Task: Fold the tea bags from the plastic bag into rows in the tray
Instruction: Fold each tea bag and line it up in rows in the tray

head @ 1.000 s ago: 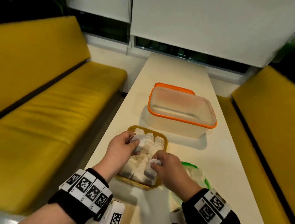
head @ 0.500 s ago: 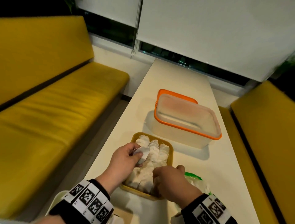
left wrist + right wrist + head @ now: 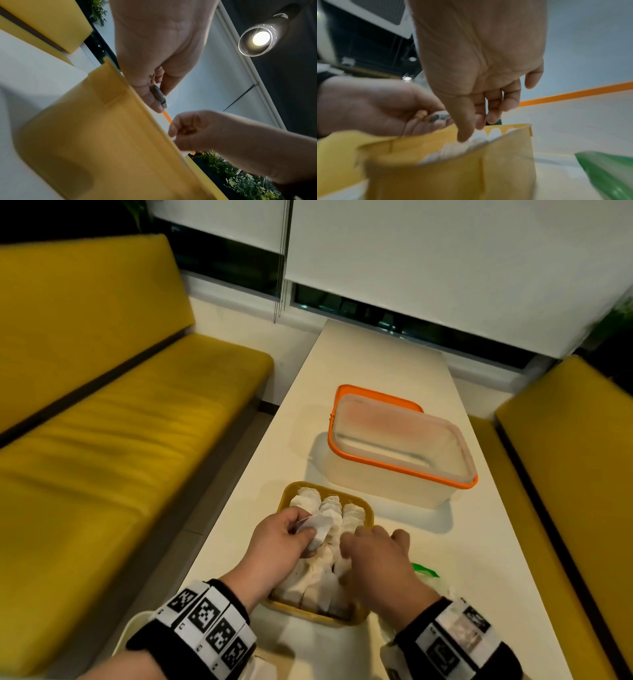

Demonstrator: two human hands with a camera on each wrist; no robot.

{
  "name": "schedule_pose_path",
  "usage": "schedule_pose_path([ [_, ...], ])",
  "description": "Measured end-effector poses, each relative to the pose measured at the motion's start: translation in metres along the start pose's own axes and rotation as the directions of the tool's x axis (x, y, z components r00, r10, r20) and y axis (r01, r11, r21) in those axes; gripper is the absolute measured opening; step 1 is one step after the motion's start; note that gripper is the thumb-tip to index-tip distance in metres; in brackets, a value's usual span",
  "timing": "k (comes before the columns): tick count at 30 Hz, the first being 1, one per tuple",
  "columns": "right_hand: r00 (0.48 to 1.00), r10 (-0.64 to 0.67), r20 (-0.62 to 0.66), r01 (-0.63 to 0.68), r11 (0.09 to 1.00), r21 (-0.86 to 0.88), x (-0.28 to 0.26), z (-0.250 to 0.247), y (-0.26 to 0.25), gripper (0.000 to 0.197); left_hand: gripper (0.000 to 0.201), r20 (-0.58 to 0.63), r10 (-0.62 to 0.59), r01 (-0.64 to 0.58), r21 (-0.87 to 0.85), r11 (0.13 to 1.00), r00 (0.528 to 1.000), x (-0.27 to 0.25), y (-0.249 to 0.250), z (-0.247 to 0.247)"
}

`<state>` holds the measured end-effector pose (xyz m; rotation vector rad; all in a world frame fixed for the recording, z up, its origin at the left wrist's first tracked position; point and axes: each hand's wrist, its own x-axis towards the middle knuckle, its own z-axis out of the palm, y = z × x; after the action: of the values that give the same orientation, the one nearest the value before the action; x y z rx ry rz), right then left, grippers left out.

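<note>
A yellow tray [image 3: 367, 509] holds rows of folded white tea bags [image 3: 330, 506] near the table's front edge. My left hand [image 3: 306, 530] hovers over the tray's left side and pinches one white tea bag [image 3: 321, 526] between thumb and fingers; the left wrist view shows this tea bag [image 3: 160, 97] edge-on. My right hand [image 3: 356, 542] reaches down into the tray's right rows. In the right wrist view its thumb and fingertips [image 3: 464, 136] press on the packed tea bags [image 3: 467, 147], and I see nothing held. A plastic bag [image 3: 424, 570] with a green strip lies right of the tray.
A clear plastic box with an orange rim [image 3: 394, 453] stands just beyond the tray, on an orange lid [image 3: 376, 395]. Yellow benches [image 3: 120, 440] flank the narrow white table [image 3: 376, 364] on both sides. A window wall closes the far end.
My right hand carried its tea bag down into the tray's right rows and now presses there. My left hand kept its tea bag over the tray. The head view tilted down.
</note>
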<state>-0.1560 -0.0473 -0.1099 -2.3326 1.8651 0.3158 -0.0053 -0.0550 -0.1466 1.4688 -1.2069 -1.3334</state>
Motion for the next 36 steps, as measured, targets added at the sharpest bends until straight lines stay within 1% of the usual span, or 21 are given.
schedule_pose_path([
  [3,0.985,0.096,-0.146,-0.056,0.964,0.258,0.007,-0.014,0.013,0.019,0.009,0.004,-0.012,0.012,-0.018,1.0,1.0,0.005,-0.001,0.001],
  [5,0.976,0.105,-0.19,-0.021,0.917,0.397,0.008,-0.018,0.016,0.022,0.009,0.013,-0.004,0.005,-0.028,1.0,1.0,0.005,0.002,0.004],
  [6,0.977,0.081,-0.199,0.011,0.905,0.425,0.007,-0.019,0.015,0.026,0.01,0.019,0.006,-0.005,-0.031,0.999,1.0,0.004,0.004,0.006],
  [9,0.981,-0.009,-0.192,0.089,0.906,0.413,0.005,-0.017,0.011,0.041,0.017,0.033,0.069,-0.069,-0.025,0.997,0.997,0.002,0.009,0.01],
  [12,0.978,-0.034,-0.205,0.109,0.924,0.366,0.008,-0.017,0.011,0.044,0.025,0.057,0.116,-0.118,0.022,0.993,0.992,0.002,0.016,0.012],
  [14,0.976,-0.037,-0.216,0.129,0.894,0.43,0.011,-0.019,0.012,0.042,0.027,0.066,0.136,-0.139,0.049,0.989,0.989,0.004,0.019,0.012],
  [16,0.973,-0.026,-0.227,0.143,0.846,0.513,0.013,-0.024,0.015,0.041,0.023,0.077,0.152,-0.156,0.047,0.987,0.985,0.002,0.021,0.012],
  [17,0.975,-0.029,-0.221,0.147,0.828,0.541,0.014,-0.025,0.016,0.04,0.021,0.089,0.152,-0.155,0.034,0.987,0.984,0.001,0.02,0.012],
  [18,0.974,-0.043,-0.222,0.162,0.818,0.551,0.015,-0.026,0.017,0.035,0.019,0.108,0.146,-0.149,0.023,0.989,0.983,0.0,0.02,0.012],
  [20,0.971,-0.099,-0.216,0.206,0.807,0.553,0.015,-0.026,0.016,0.017,0.018,0.143,0.134,-0.138,0.017,0.99,0.981,-0.005,0.018,0.011],
  [22,0.973,-0.135,-0.186,0.217,0.803,0.555,0.013,-0.023,0.012,0.012,0.018,0.166,0.123,-0.134,0.058,0.989,0.978,-0.008,0.014,0.008],
  [24,0.982,-0.133,-0.132,0.183,0.828,0.529,0.015,-0.017,0.007,0.011,0.017,0.163,0.106,-0.135,0.177,0.975,0.981,-0.008,0.012,0.004],
  [26,0.989,-0.141,-0.038,0.141,0.856,0.498,0.017,-0.011,0.002,0.009,0.016,0.115,0.132,-0.16,0.28,0.947,0.984,-0.007,0.012,-0.002],
  [28,0.984,-0.17,0.06,0.128,0.895,0.428,0.02,-0.004,-0.002,0.009,0.017,0.058,0.16,-0.17,0.305,0.937,0.986,-0.004,0.012,-0.007],
  [30,0.974,-0.193,0.122,0.138,0.924,0.357,0.019,0.004,-0.007,0.016,0.016,0.023,0.154,-0.155,0.264,0.952,0.988,-0.003,0.01,-0.011],
  [32,0.975,-0.169,0.147,0.13,0.961,0.243,0.018,0.011,-0.012,0.019,0.015,0.0,0.155,-0.15,0.24,0.959,0.988,-0.003,0.007,-0.013],
  [33,0.978,-0.147,0.146,0.124,0.981,0.152,0.017,0.014,-0.015,0.021,0.014,-0.007,0.16,-0.154,0.241,0.958,0.987,-0.003,0.004,-0.013],
  [35,0.985,-0.116,0.127,0.121,0.992,-0.032,0.018,0.017,-0.019,0.024,0.012,-0.01,0.176,-0.167,0.262,0.951,0.984,-0.004,0.001,-0.014],
  [36,0.988,-0.103,0.113,0.113,0.99,-0.083,0.017,0.019,-0.022,0.024,0.01,-0.009,0.177,-0.168,0.275,0.947,0.984,-0.004,-0.002,-0.014],
])
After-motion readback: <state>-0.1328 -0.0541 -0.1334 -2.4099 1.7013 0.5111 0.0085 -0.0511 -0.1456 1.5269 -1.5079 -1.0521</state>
